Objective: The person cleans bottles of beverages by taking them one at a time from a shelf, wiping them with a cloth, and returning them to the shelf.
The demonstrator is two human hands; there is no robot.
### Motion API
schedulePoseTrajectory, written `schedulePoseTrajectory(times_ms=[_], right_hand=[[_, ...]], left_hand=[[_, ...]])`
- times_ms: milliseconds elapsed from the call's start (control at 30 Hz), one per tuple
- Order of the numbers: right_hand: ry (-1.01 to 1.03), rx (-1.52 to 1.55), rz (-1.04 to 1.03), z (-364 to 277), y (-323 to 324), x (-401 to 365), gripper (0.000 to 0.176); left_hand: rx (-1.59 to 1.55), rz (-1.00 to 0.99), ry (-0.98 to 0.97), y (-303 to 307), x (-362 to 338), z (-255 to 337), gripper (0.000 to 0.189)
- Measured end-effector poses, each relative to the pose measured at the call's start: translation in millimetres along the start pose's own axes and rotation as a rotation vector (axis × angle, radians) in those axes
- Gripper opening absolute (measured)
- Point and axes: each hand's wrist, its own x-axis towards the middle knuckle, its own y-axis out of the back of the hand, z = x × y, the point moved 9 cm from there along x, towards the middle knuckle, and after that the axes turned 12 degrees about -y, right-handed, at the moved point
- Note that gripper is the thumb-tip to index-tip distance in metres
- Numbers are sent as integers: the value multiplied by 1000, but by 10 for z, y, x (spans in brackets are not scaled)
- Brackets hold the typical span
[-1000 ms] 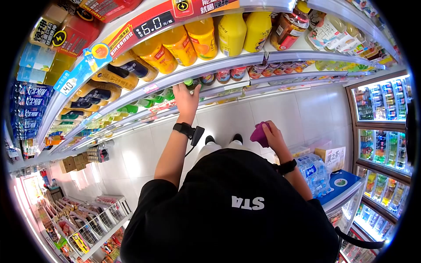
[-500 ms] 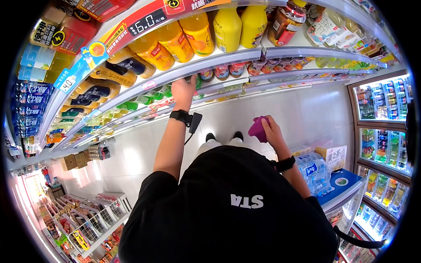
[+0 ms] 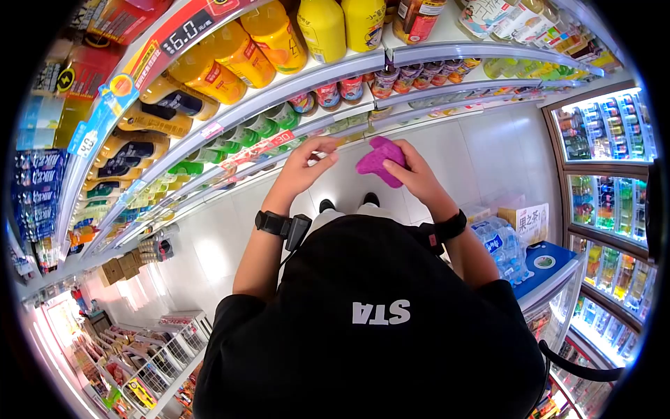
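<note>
In front of the shelf edge, my left hand (image 3: 308, 165) is empty, with its fingers loosely bent and the thumb apart from them. My right hand (image 3: 413, 173) grips a crumpled purple cloth (image 3: 377, 159), which hangs between both hands above the floor. A gap separates the cloth from my left fingers. The nearest goods to my left hand are green bottles (image 3: 262, 126) lying on a lower shelf, above a red price strip (image 3: 259, 148).
Orange drink bottles (image 3: 241, 56) and yellow bottles (image 3: 322, 31) stand on the upper shelf (image 3: 293, 78). To my right, shrink-wrapped water bottles (image 3: 499, 246) sit on a blue-topped stand (image 3: 548, 269), with lit drink fridges (image 3: 606, 202) beyond. A wire rack (image 3: 167, 356) is at lower left.
My left hand has drawn back from the lower shelf bottles and come nearer my right hand. My right hand has lifted the purple cloth up and to the left.
</note>
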Motion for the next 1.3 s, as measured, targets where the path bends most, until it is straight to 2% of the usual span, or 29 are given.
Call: schedulePoseTrajectory(times_ms=[67,100,167,200,233,300,333,400,433,500,533,733,867,933,967,1033,1067,1133,1167,1233,1300], right_hand=[[102,-46,-165,-218,-241,16,53],[108,-53,-177,-306,-299,29,53],[190,-24,-350,-548,-531,-11,66],[236,-5,-375,-668,-580,-32,71],[245,-11,-391,-769,-588,-66,71],[173,-219,-354,-813,-581,-90,66],[175,-226,-365,-793,-555,-62,66],[-3,428,-463,-694,-410,66,64],[-2,421,-463,-741,-384,17,64],[-106,997,-741,-970,-453,-174,77],[-89,948,-730,-992,-447,-188,84],[-100,974,-788,-1089,-576,-297,85],[-67,1006,-873,-1122,-678,-282,79],[114,76,-529,-949,-692,-91,72],[119,76,-525,-954,-777,-118,72],[551,-612,-204,-1157,-900,-325,61],[546,-619,-190,-1106,-931,-313,61],[171,-359,-173,-681,-773,-96,51],[156,-367,-155,-604,-701,-68,51],[138,-470,9,-501,-437,-95,44],[102,-434,50,-497,-300,-231,40]], left_hand=[[-129,-107,-98,-131,50,276,43],[-123,-93,-102,-139,58,359,43],[-177,-78,-77,-188,65,474,40],[-204,-14,-36,-157,58,467,29],[-195,2,-41,-117,19,457,29],[-249,192,11,80,-127,336,18],[-310,347,-25,173,-204,367,11],[-344,447,-14,318,-373,401,12],[-321,494,-24,389,-459,421,13],[-217,530,-41,485,-619,446,12],[-177,517,-14,516,-683,441,12],[-174,543,30,591,-887,578,12],[-186,476,-4,581,-824,608,12],[-103,277,-12,494,-692,556,12],[-44,165,3,413,-611,543,12],[-112,90,-24,265,-440,494,13],[-184,14,-39,159,-366,469,14],[-260,-24,-74,80,-240,391,17],[-326,-50,-101,31,-185,377,20],[-361,142,-99,160,-69,134,38],[-318,391,39,365,-10,-284,54]])
